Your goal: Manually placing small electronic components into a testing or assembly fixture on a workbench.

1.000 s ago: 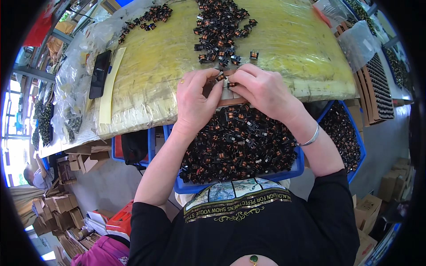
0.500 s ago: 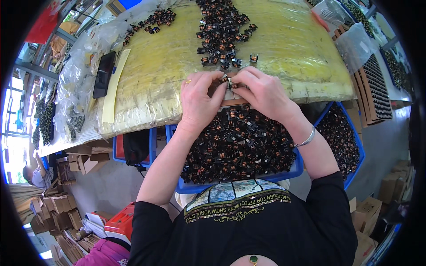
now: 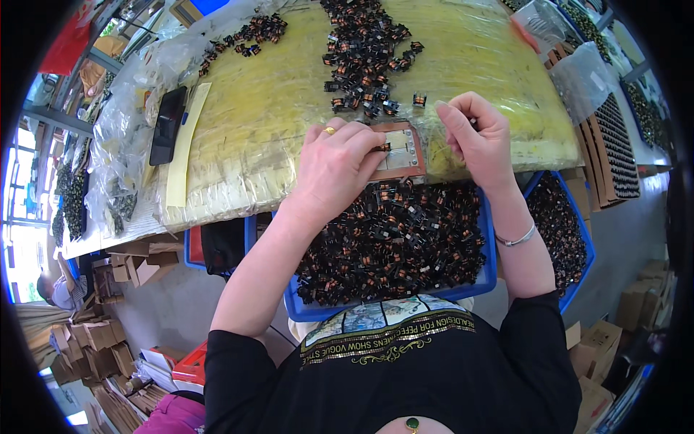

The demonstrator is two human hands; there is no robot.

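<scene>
small part: a dark coil component (image 3: 382, 147) sat pinched at your left fingertips, over the left edge of the jig, at the table's near edge.
jig: a flat brown-framed plate (image 3: 400, 150) with pale metal cells lay on the yellow table cover (image 3: 275, 108).
left hand: your left hand (image 3: 338, 168) was curled down on the jig, grasping that component; a gold ring showed on one finger.
right hand: your right hand (image 3: 475, 134) was raised just right of the jig, fingers clenched together; i could not tell what, if anything, they held.
blue tray: a bin (image 3: 394, 309) heaped with like components sat below the hands.
loose pile: more components (image 3: 365, 50) were scattered farther up the table.
black phone: it lay (image 3: 167, 124) far left beside a yellow strip (image 3: 186, 145).
</scene>
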